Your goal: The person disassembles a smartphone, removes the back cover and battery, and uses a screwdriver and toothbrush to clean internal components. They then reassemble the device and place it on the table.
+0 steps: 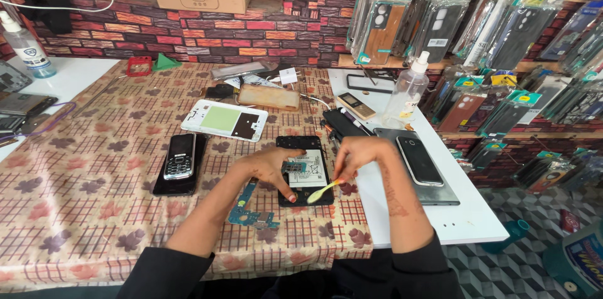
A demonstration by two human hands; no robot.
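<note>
**Opened phone under two hands at the counter's seam**

The opened phone (306, 170) is lying flat with its back off, a dark frame showing a pale battery panel and a small board near the top. It is sitting on the patterned cloth (94, 167), just beside where the cloth gives way to the white counter (465, 217).

The left hand (271, 167) is arching over the phone's left side, fingers curled narrow, one fingertip pressing down by the lower edge. The right hand (357, 151) is pinching a yellow pry tool (323, 191) between thumb and fingers, its flat tip slanting down to the phone's lower right corner. Both forearms are coming in from the near edge.

A blue-green circuit board (250, 211) is lying just left of the phone, under the left wrist. A black keypad phone (180, 157) is resting further left, well apart. A dark smartphone (419, 161) is lying close on the right, and a white back cover (225, 120) is sitting beyond. Open cloth is showing toward the near left.
</note>
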